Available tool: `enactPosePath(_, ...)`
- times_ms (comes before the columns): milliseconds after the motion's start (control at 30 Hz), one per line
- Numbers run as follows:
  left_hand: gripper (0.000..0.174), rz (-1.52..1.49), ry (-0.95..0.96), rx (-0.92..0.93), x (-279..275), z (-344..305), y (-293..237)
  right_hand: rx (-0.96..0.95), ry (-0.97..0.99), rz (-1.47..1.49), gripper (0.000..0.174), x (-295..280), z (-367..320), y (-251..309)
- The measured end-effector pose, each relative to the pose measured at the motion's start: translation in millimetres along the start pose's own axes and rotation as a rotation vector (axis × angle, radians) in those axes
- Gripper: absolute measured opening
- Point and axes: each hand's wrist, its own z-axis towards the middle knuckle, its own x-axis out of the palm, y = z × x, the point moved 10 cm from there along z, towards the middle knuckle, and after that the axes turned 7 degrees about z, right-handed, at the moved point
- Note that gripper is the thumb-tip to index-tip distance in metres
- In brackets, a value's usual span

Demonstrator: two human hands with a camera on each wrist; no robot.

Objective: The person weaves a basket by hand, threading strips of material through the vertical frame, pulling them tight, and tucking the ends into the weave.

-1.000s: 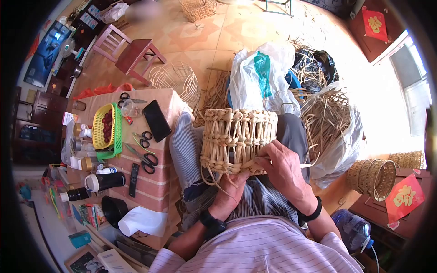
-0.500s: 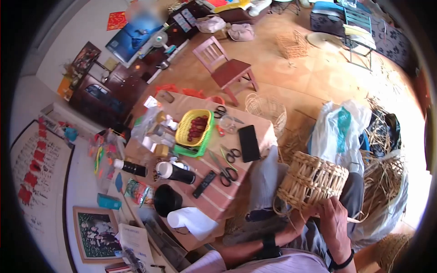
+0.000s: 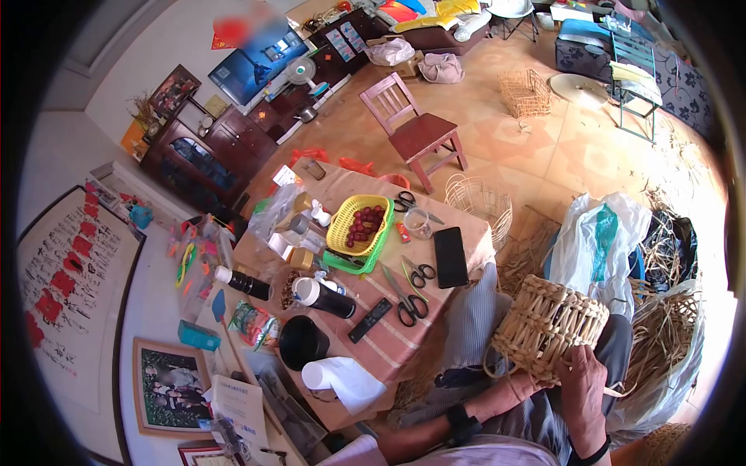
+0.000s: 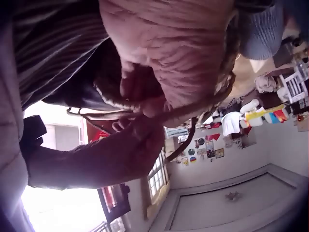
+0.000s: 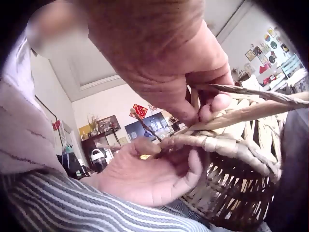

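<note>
A woven straw basket (image 3: 552, 320) rests tilted on the person's lap, its open lattice side showing. My left hand (image 3: 522, 391) grips the near rim (image 5: 219, 144), thumb on top and fingers curled to the inside in the right wrist view. Right beside it, my right hand (image 3: 584, 388) pinches a pale flat straw strand (image 5: 256, 112) against the rim. A darker twisted strand (image 5: 251, 92) runs above it, near the right fingertips. Another strand end (image 4: 186, 142) curves out by the left hand.
Left of the lap, a cloth-covered table (image 3: 373, 353) bears scissors (image 3: 412, 309), a phone (image 3: 451, 256), a remote (image 3: 370, 320) and a yellow basket of red fruit (image 3: 359, 225). Bagged dry straw (image 3: 660, 330) stands at the right. A wire-like basket (image 3: 482, 203) and red chair (image 3: 420, 136) stand ahead.
The head view has swung left, so the basket and hands now appear further right and lower. Both hands stay at the basket rim, the right one still working at the strand.
</note>
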Motion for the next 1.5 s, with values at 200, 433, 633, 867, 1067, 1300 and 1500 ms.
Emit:
enactPosePath(200, 0.051, -1.017, 0.142, -0.162, 50, 17, 67, -0.108, -0.021, -0.001, 0.007, -2, -8, 9)
enactPosePath(433, 0.049, -1.617, 0.252, 0.003, 49, 28, 51, -0.083, -0.093, -0.118, 0.013, -27, -13, 19)
enactPosePath(633, 0.045, -0.947, 0.117, -0.075, 86, 26, 142, -0.075, -0.093, -0.034, 0.008, -4, -6, 7)
enactPosePath(867, 0.047, -0.501, 0.223, -0.289, 60, 11, 126, -0.093, -0.091, -0.053, 0.010, -24, -12, 24)
enactPosePath(1067, 0.049, -0.510, 0.249, -0.198, 65, 10, 130, -0.069, -0.088, -0.025, 0.009, -4, -2, 15)
enactPosePath(1300, 0.051, -0.530, 0.160, -0.218, 44, 6, 120, 0.024, 0.022, 0.393, 0.008, -34, -5, 18)
enactPosePath(1500, 0.055, -0.674, -0.072, -0.286, -1, 8, 101, 0.229, -0.132, 0.688, 0.009, -44, -15, -44)
